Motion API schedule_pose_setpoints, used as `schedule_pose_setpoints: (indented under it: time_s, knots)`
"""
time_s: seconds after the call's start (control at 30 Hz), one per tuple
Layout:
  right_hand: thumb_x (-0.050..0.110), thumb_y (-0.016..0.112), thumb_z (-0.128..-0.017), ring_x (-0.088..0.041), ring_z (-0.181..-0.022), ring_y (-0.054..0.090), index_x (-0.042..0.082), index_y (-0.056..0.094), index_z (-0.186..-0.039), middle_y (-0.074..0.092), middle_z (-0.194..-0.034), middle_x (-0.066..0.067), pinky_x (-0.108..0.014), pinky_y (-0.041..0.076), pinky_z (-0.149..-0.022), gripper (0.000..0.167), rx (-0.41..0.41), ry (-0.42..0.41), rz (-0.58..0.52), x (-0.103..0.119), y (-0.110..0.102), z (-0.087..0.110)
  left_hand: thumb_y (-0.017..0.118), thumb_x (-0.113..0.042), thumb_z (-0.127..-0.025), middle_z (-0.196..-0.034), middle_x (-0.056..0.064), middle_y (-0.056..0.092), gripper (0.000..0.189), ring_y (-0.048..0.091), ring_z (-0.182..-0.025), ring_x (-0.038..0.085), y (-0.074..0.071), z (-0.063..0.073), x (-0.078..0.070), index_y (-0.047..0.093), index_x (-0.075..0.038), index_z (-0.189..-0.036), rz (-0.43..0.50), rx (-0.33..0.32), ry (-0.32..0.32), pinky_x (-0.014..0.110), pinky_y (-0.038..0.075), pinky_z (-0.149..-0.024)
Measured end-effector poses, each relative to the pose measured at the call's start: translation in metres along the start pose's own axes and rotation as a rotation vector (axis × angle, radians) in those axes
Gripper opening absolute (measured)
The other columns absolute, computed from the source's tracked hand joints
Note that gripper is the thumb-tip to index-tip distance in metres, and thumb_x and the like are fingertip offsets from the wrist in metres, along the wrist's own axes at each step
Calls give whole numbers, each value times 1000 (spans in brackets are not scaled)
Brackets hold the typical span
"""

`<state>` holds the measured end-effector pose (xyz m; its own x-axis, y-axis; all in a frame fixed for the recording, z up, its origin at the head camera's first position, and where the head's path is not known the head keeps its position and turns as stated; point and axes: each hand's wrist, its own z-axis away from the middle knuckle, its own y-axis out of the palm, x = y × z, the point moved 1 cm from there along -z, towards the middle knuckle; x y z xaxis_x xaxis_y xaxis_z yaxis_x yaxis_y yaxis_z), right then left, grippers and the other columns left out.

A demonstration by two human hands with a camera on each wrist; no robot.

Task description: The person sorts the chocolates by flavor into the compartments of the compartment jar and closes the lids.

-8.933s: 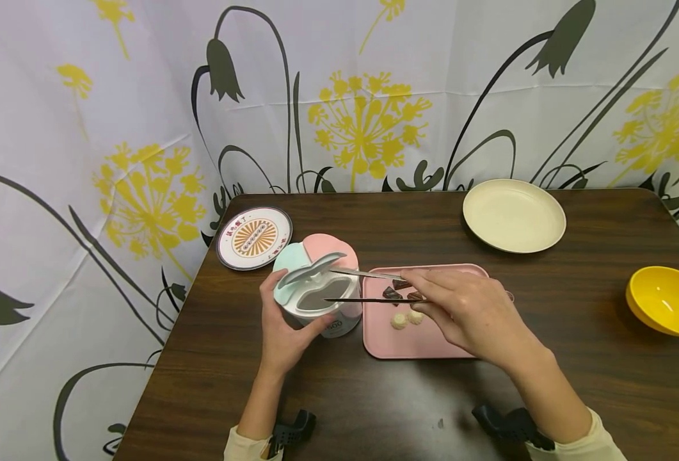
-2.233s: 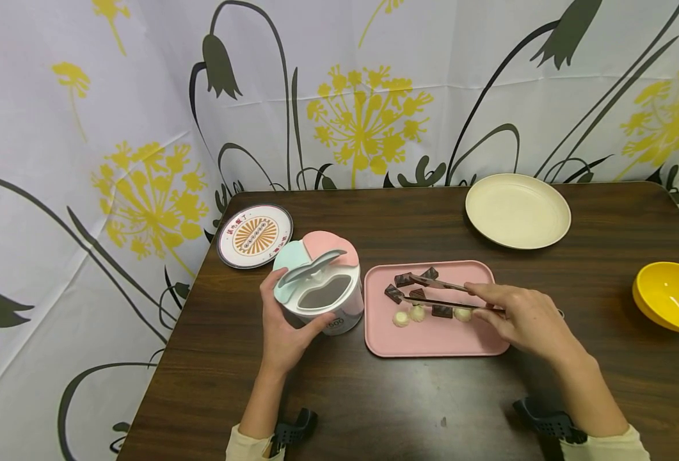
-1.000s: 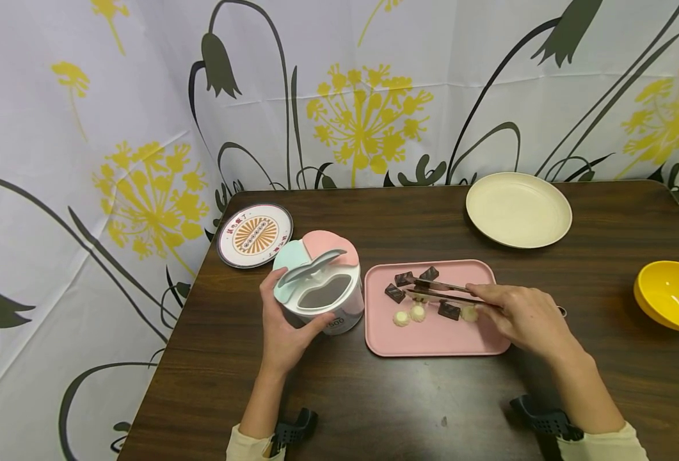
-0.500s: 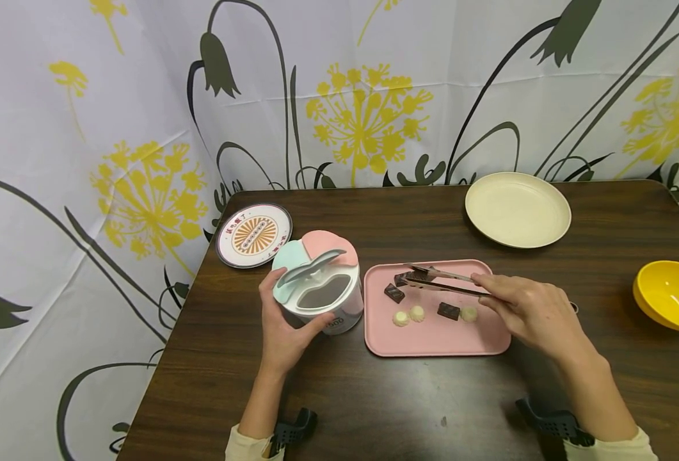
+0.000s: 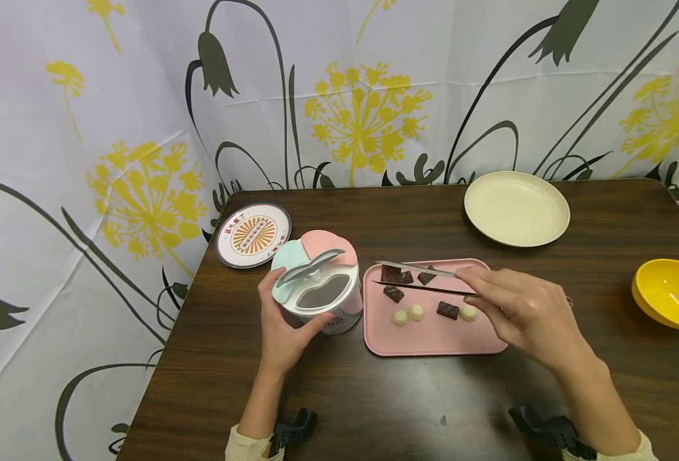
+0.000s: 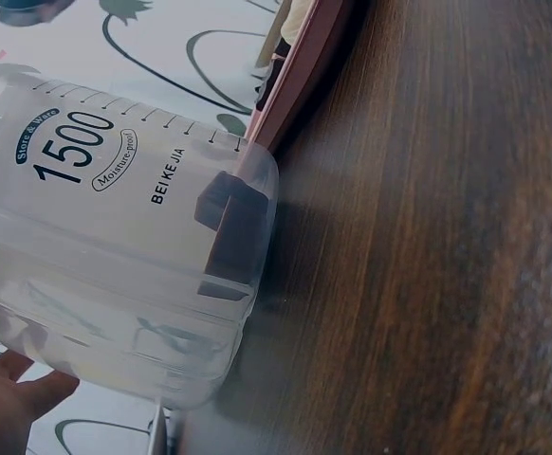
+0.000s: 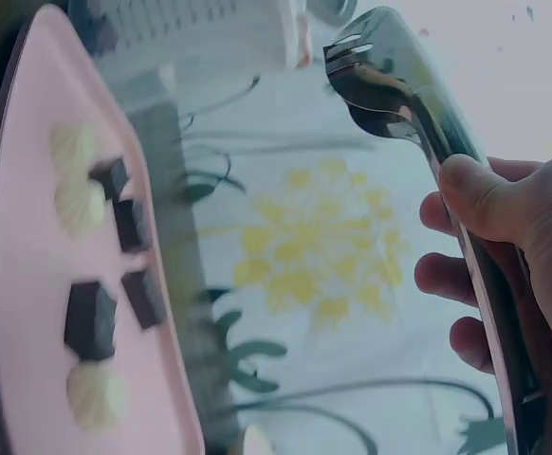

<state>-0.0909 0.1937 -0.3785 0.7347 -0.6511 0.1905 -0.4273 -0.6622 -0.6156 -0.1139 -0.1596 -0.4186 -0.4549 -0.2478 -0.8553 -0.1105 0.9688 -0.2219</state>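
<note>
My left hand (image 5: 287,336) grips a translucent storage container (image 5: 346,312) by its side, thumb in front. The container has mint, pink and grey lids, and the grey lid (image 5: 310,267) is flipped up over an opening. Dark chocolate pieces (image 6: 229,232) show through its wall in the left wrist view. My right hand (image 5: 526,310) holds metal tongs (image 7: 447,156) with a fork-shaped end. Between their tips is a chocolate (image 5: 391,273), above the left back of the pink tray (image 5: 431,339). Several chocolates and white cream-coloured sweets (image 5: 399,317) lie on the tray.
A patterned plate (image 5: 253,235) sits behind the container at left. Toward the back right is a cream plate (image 5: 516,208), and a yellow bowl (image 5: 670,294) stands at the right edge. A flowered cloth (image 5: 368,121) hangs behind the table.
The tongs have picked up a chocolate from the tray's middle, lifted it and carried it left toward the container. My left hand keeps the container in place.
</note>
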Motion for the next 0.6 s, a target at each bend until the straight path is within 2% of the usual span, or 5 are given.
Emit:
schedule_pose_setpoints:
  time_s: [0.13,0.23,0.4,0.6]
  knots:
    - [36,50,-103,-12,-73,65,9,75,-111,74,-98,2,-32,49,-62,38,0,-59,-30,13,5,-12,86,8,-61,-134,11,49,96,48,-121,20,0,0,0,31,6,-139,-3,0,7,32,32,-105]
    - [35,51,-102,-14,-81,68,10,74,-113,74,-102,1,-33,52,-66,36,7,-86,-60,20,10,-20,86,8,-61,-134,12,49,96,48,-121,21,0,0,0,31,7,-139,-3,-1,6,32,32,-104]
    - [31,51,-103,-14,-88,70,11,74,-115,73,-105,1,-36,54,-69,32,30,-108,-90,28,22,-27,86,7,-61,-134,12,49,95,48,-121,20,0,-1,0,31,6,-139,-5,2,3,32,31,-105]
    - [29,53,-102,-16,-86,70,10,73,-116,73,-107,-1,-38,54,-69,31,18,-135,-106,34,36,-34,86,7,-62,-134,12,49,94,47,-122,21,-1,-1,0,30,7,-138,-7,10,10,33,31,-105]
